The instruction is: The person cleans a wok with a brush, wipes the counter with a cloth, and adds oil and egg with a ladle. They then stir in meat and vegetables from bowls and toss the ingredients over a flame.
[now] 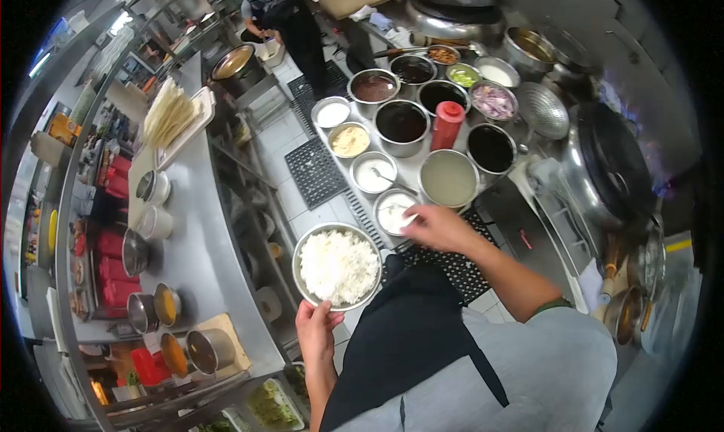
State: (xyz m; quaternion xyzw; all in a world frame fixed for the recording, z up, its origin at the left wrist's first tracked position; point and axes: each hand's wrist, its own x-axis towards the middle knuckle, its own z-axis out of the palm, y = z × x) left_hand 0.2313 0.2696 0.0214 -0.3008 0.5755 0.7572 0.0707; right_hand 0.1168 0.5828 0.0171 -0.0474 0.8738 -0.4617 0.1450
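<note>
Rice [339,264] fills a metal bowl [296,260], which the left hand [318,325] holds by its near edge, thumb at the rim and fingers underneath, a grip that probably steadies the weight while leaving the top uncovered. The bowl hangs in front of the apron [400,311], apparently clear of any support, close to the pots so that little reach is needed between them. Just beyond the bowl and to its right, the right hand [434,228] is at a small pot of white contents [394,210], its fingers drawn in narrow; blur makes it impossible to tell whether they grip a utensil. Farther beyond the bowl, a second white-filled pot [374,172] has a spoon [383,177] standing in it, likely left there for quick dipping. Sauce pots [401,122] and a red bottle [447,126] crowd the worktop [409,167] beyond the bowl and to its right, open and tightly grouped, presumably so each can be reached without a step.
</note>
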